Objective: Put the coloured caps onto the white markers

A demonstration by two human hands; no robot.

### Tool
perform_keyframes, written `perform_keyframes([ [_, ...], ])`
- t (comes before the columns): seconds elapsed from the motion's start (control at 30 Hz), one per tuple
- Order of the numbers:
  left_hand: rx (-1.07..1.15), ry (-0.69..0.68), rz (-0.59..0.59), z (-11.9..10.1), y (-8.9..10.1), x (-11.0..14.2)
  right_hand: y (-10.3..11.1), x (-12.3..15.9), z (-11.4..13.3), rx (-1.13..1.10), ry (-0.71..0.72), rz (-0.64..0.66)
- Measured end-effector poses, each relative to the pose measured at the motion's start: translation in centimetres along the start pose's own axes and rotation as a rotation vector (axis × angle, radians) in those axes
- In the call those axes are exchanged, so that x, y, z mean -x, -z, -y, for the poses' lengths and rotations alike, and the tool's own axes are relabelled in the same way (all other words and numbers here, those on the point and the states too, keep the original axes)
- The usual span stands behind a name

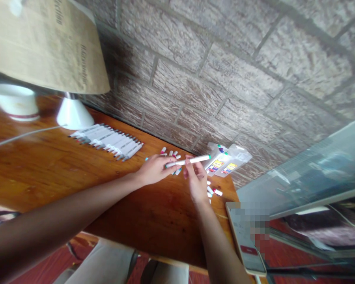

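Observation:
Between my two hands lies a white marker (197, 159) with a green end, tilted slightly up to the right. My left hand (156, 169) pinches its left end, where a cap seems to sit. The fingers of my right hand (197, 179) close around the middle of the barrel. Several small white caps with coloured ends (174, 154) lie on the table behind my left hand, some partly hidden by it. More loose caps (217, 192) lie just right of my right hand.
A row of white markers (109, 140) lies left, by a lamp (73, 112) and a white bowl (14, 102). Clear plastic cases (229, 161) stand against the brick wall (177, 79). A phone-like slab (248, 252) sits at the wooden table's (154, 213) right edge.

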State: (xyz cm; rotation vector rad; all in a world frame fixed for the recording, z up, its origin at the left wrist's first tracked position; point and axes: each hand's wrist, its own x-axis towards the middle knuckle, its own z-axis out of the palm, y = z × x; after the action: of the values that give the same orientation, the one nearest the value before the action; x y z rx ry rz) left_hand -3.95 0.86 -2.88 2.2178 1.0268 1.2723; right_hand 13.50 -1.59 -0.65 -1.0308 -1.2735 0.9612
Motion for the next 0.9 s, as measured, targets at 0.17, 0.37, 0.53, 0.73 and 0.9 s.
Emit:
perform_keyframes([
  [0.17,-0.033,0.039,0.022,0.6,-0.7,0.3,0.5,-0.4,0.8,0.034,0.029,-0.057],
  [0.37,-0.017,0.032,0.005,1.0,-1.1,0.3,6.5,-2.5,3.6,0.079,0.439,-0.681],
  [0.53,-0.016,-0.011,0.025,0.9,-1.3,0.4,10.3,-3.7,3.1,0.183,0.404,-0.822],
  [0.73,-0.009,-0.013,0.07,1.1,-1.9,0.6,10.2,-4.2,3.6,0.314,0.375,-0.734],
  [0.9,-0.025,-0.062,0.057,0.9,-1.8,0.5,11.3,-6.3,6.4,0.541,0.228,-0.528],
])
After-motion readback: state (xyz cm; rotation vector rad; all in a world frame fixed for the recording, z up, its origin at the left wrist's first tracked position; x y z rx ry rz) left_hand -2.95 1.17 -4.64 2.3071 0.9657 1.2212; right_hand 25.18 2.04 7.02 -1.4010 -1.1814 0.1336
